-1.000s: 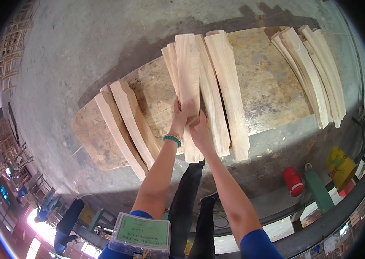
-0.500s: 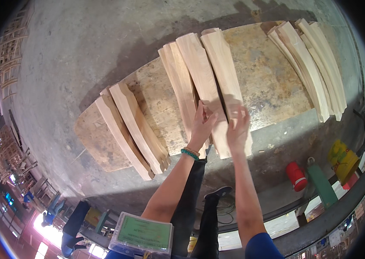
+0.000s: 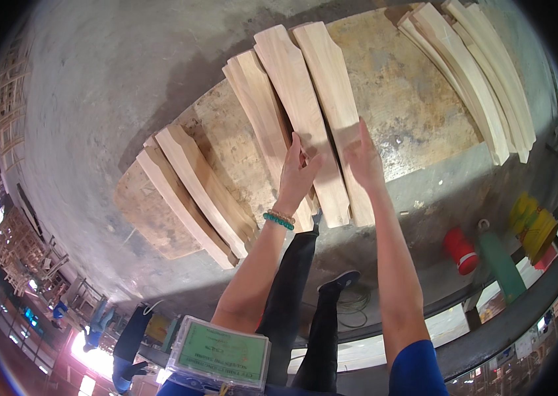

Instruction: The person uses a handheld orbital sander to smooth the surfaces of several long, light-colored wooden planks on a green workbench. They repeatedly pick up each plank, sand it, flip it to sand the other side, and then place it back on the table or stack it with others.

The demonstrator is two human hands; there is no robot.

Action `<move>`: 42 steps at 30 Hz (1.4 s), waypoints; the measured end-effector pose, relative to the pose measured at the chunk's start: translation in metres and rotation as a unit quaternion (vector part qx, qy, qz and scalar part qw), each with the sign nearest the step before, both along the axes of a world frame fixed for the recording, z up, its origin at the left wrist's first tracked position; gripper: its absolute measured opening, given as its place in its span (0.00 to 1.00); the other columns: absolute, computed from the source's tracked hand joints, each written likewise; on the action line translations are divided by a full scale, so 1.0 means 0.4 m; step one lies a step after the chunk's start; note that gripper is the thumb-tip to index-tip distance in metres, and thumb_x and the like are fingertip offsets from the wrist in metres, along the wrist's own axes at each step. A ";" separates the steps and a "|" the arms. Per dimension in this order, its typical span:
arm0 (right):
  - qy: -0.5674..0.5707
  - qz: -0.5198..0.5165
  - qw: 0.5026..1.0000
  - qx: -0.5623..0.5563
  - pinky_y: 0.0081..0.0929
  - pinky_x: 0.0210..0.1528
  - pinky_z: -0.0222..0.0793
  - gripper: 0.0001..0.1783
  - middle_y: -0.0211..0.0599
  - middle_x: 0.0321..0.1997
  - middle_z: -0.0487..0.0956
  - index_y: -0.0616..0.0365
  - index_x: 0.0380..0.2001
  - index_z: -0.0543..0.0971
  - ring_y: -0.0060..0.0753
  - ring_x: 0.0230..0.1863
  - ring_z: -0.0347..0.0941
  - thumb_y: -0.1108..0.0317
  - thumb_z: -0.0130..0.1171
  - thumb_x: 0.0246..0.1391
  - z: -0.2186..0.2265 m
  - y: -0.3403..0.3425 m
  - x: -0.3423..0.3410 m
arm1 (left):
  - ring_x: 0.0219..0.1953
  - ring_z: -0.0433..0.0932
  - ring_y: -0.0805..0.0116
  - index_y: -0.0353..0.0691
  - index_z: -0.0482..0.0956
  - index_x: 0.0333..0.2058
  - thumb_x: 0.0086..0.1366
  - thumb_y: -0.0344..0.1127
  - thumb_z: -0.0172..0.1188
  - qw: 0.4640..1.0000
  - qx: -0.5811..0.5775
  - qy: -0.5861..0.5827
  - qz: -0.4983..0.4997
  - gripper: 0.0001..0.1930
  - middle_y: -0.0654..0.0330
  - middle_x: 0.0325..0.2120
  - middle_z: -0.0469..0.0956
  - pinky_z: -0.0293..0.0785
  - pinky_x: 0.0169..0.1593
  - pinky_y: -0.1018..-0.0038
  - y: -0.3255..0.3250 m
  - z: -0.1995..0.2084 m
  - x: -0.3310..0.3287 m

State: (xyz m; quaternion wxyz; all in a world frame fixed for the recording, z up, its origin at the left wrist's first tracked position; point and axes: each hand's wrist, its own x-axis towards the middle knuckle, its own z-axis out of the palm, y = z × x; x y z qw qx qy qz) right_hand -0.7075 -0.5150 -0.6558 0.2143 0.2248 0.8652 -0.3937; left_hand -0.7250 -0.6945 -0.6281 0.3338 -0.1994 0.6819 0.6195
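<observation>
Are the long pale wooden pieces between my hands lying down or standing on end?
Lying down: the long pale wooden pieces stretch across the stained tan wooden board, near ends past its edge.

Hands (image 3: 299,173) flanking two pale wooden pieces (image 3: 295,86), stained board (image 3: 404,92) beneath

Over on the right of my view I see a red container (image 3: 460,252) with a pale band, just beside a green post (image 3: 500,267). A yellow bucket (image 3: 531,228) is past the post, near a dark rail (image 3: 477,338) that my lens bends. Across the grey floor (image 3: 107,86), far left, I make out wooden frames (image 3: 23,241), a person (image 3: 128,336) in dark trousers, and a glaring bright opening (image 3: 94,354).
</observation>
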 end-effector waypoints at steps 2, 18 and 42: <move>-0.062 0.004 0.997 -0.050 0.36 0.55 0.71 0.50 0.36 0.41 0.82 0.47 0.74 0.44 0.39 0.45 0.79 0.68 0.59 0.53 0.007 0.006 -0.038 | 0.57 0.69 0.71 0.31 0.44 0.70 0.67 0.37 0.61 0.997 0.063 -0.017 0.033 0.43 0.56 0.60 0.67 0.67 0.57 0.76 -0.016 0.019 0.003; -0.089 -0.412 0.895 -0.145 0.35 0.64 0.62 0.28 0.53 0.62 0.70 0.68 0.63 0.65 0.43 0.65 0.66 0.71 0.55 0.61 0.112 -0.067 0.873 | 0.70 0.53 0.59 0.44 0.38 0.71 0.71 0.55 0.50 0.966 0.072 -0.226 0.105 0.42 0.54 0.69 0.51 0.54 0.70 0.62 -0.135 -0.104 0.185; -0.183 -0.427 0.882 -0.077 0.44 0.51 0.74 0.21 0.44 0.46 0.81 0.49 0.51 0.77 0.48 0.50 0.77 0.60 0.54 0.54 0.673 -0.307 1.468 | 0.53 0.75 0.60 0.47 0.51 0.67 0.69 0.54 0.52 0.875 -0.151 -0.168 -0.428 0.35 0.55 0.56 0.72 0.69 0.57 0.58 0.163 0.650 0.905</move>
